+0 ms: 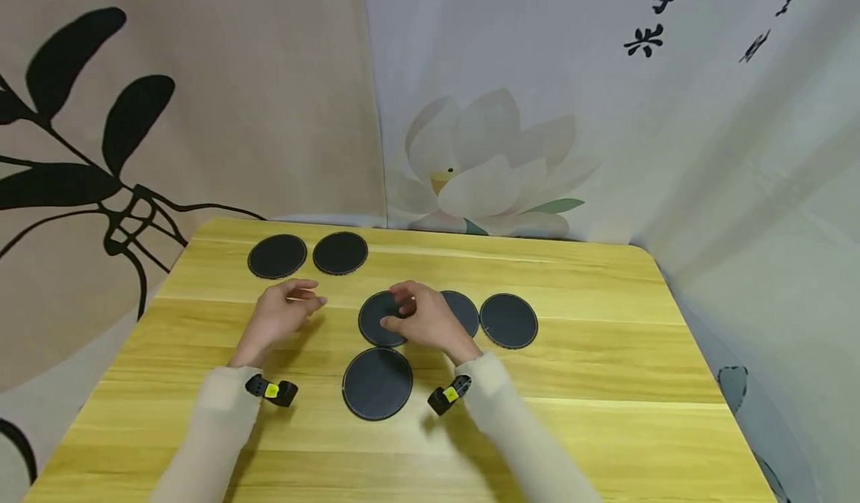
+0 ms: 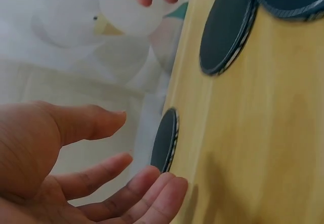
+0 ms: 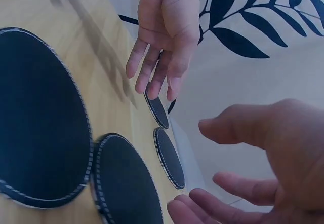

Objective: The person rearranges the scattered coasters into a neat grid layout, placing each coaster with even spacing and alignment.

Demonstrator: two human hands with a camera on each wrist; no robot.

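Several round black coasters with pale stitched rims lie on the wooden table. My left hand [image 1: 281,313] is held above the table at the left, fingers loosely bent and holding nothing. Just beyond it are two coasters, the back left coaster [image 1: 277,257] and its neighbour [image 1: 340,253]. Over the middle coaster [image 1: 376,318] hovers my right hand [image 1: 430,318], its thumb and fingers apart with nothing between them. It partly hides that coaster and another coaster [image 1: 461,313]. The front coaster [image 1: 378,383] lies nearer me, between the two forearms.
A further coaster [image 1: 508,321] lies at the right end of the middle row. The wooden table [image 1: 605,383] has rounded far corners. Behind it hangs a pale curtain [image 1: 302,115] printed with leaves, a lotus and characters. Each wrist wears a small black camera on a strap.
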